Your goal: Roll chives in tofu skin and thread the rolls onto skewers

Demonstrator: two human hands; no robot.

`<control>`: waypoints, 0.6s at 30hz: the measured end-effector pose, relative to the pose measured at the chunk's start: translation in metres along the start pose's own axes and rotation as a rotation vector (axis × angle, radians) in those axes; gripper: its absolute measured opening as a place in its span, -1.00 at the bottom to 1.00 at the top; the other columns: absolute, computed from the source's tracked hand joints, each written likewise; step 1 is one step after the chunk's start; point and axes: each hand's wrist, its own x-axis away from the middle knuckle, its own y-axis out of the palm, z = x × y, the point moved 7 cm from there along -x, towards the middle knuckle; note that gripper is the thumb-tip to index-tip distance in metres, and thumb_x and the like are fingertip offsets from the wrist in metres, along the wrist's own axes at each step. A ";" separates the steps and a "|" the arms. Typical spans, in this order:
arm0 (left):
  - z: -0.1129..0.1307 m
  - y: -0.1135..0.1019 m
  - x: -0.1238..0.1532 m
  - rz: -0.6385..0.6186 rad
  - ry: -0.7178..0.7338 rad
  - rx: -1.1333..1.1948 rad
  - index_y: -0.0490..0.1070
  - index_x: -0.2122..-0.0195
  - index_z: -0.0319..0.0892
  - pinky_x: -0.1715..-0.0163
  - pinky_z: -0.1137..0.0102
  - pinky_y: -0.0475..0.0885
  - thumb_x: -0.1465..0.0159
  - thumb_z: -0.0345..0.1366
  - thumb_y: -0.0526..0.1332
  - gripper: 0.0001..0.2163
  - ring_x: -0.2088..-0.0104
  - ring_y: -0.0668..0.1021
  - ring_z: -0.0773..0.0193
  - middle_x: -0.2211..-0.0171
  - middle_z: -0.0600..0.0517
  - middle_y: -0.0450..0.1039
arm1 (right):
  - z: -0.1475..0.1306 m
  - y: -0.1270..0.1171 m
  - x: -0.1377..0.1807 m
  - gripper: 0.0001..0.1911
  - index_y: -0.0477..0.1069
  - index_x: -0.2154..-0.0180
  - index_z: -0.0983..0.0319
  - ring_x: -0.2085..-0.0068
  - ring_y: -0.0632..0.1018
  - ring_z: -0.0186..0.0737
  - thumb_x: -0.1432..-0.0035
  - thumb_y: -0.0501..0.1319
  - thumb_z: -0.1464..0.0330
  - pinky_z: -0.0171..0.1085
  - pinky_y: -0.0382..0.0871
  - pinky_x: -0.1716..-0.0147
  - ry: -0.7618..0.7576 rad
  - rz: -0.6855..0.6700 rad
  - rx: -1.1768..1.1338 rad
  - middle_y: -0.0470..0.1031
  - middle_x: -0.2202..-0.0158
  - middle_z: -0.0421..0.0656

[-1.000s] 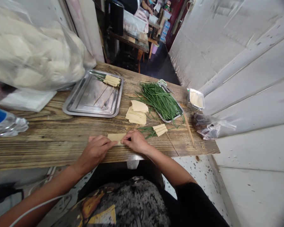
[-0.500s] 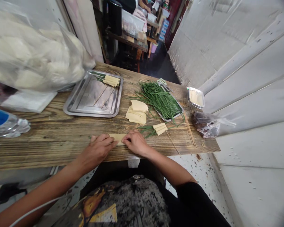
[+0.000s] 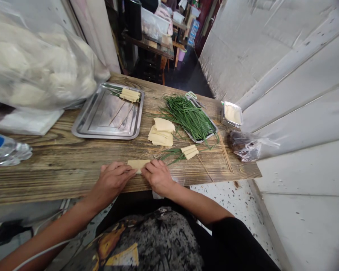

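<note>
Near the table's front edge lies a pale yellow tofu sheet (image 3: pixel 138 164). My left hand (image 3: pixel 115 177) has its fingers closed on the sheet's left end, and my right hand (image 3: pixel 159 176) pinches the right end. Whatever lies under my fingertips is hidden. Just right of my right hand, several rolled tofu pieces (image 3: pixel 189 151) with green chives sticking out sit on a thin skewer. Beyond my hands is a stack of cut tofu sheets (image 3: pixel 161 132). Next to it, a heap of long chives (image 3: pixel 190 116) fills a small metal tray.
A large metal tray (image 3: pixel 81 130) at the left holds finished-looking skewered rolls (image 3: pixel 130 95). Loose skewers (image 3: pixel 225 152), a lidded container (image 3: pixel 232 114) and a bagged dark item (image 3: pixel 244 146) are at the right. Scissors (image 3: pixel 191 95) lie behind the chives. A bottle (image 3: pixel 8 149) and bulky bag (image 3: pixel 42 67) stand left.
Both hands have shifted slightly left and toward me along the sheet, with the right fingers now curled more over it. The camera view has also moved slightly.
</note>
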 end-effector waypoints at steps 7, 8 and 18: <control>-0.008 -0.012 -0.001 -0.041 -0.082 0.094 0.69 0.03 0.08 0.17 0.19 0.27 -0.54 -0.16 0.10 -0.69 0.12 0.58 0.08 0.18 0.00 0.72 | 0.001 0.007 -0.001 -0.90 0.52 0.06 0.23 0.08 0.39 -0.10 -0.48 0.23 0.40 -0.19 0.24 0.17 -0.004 -0.048 -0.014 0.50 0.15 -0.10; -0.008 -0.012 -0.003 -0.034 -0.104 0.097 0.70 0.07 0.06 0.17 0.19 0.28 -0.55 -0.13 0.10 -0.68 0.14 0.58 0.09 0.20 -0.01 0.72 | 0.002 0.008 -0.001 -0.91 0.52 0.06 0.22 0.08 0.39 -0.10 -0.47 0.24 0.40 -0.19 0.23 0.19 -0.003 -0.054 -0.025 0.50 0.14 -0.11; -0.014 -0.027 0.003 0.034 -0.154 0.019 0.67 0.06 0.07 0.10 0.14 0.38 -0.52 -0.09 0.13 -0.71 0.10 0.59 0.01 0.14 -0.03 0.70 | 0.005 0.014 -0.004 -0.96 0.49 0.12 0.19 0.07 0.41 -0.13 -0.46 0.25 0.38 -0.21 0.21 0.21 -0.042 -0.081 -0.096 0.52 0.12 -0.16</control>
